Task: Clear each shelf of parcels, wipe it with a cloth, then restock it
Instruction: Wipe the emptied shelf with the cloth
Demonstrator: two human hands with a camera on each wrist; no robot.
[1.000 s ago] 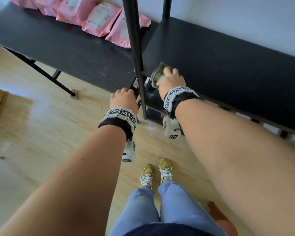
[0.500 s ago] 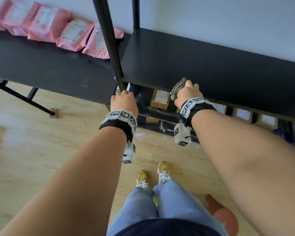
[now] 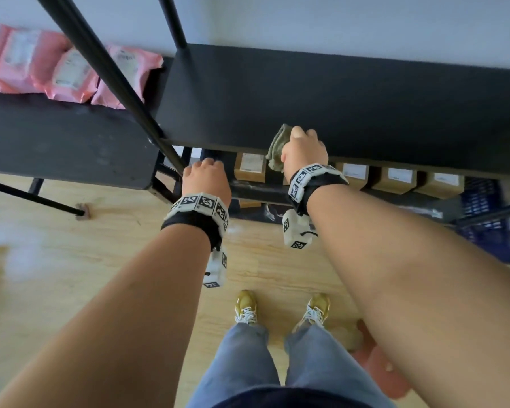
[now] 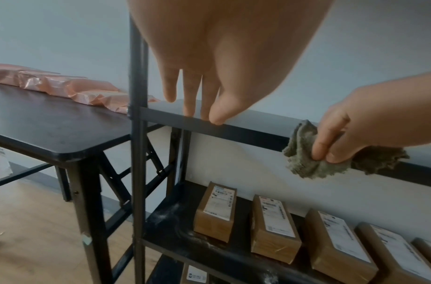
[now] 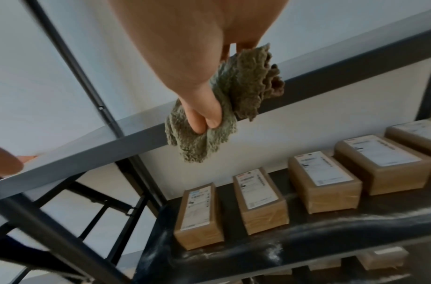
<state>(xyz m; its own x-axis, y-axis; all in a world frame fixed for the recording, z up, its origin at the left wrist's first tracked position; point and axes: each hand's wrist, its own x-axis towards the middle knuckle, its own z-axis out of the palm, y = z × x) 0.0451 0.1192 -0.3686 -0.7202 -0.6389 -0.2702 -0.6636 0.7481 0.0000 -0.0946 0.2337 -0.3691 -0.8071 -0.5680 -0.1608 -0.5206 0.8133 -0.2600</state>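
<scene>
Wiping step: right hand pinches cloth at bare shelf's front edge, left hand empty, fingers resting there; next, probably restocking pink parcels.

A plain pale grey-white wall is seen behind the furniture. The floor is laid with light yellowish wooden boards, on which a soft sheen of daylight is reflected at the left. A black rectangular folding table with crossed metal legs is placed just beside the shelving, against the wall. A dark blue plastic mesh crate is set on the floor at the right.
</scene>
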